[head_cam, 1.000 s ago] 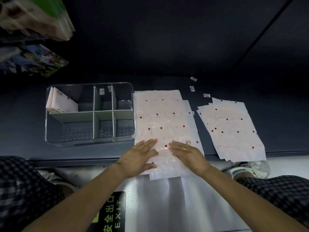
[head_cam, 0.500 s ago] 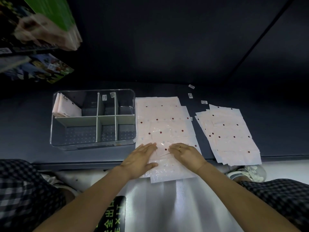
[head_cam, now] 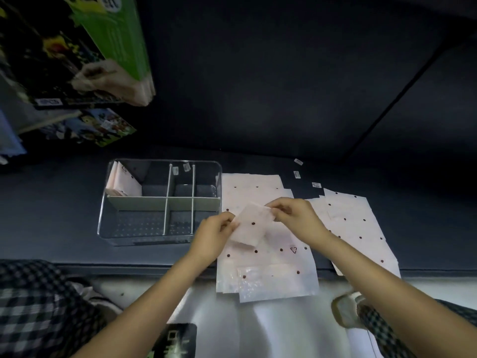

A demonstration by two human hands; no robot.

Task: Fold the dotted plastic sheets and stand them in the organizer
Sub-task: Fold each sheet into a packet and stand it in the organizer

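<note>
1. The left hand (head_cam: 215,235) and right hand (head_cam: 294,215) each pinch an edge of a folded dotted sheet (head_cam: 251,224), held above the flat sheet pile (head_cam: 268,270).
2. The clear organizer (head_cam: 160,202) sits just left on the bench (head_cam: 51,215); folded sheets (head_cam: 124,183) stand in its far-left compartment.
3. A second pile (head_cam: 358,226) lies to the right.

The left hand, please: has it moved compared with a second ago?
Yes. The left hand has lifted off the flat sheet stack and now pinches a folded sheet, closer to the organizer.

Checked trousers (head_cam: 38,306), pale shoe (head_cam: 346,310) (arms bare).
</note>
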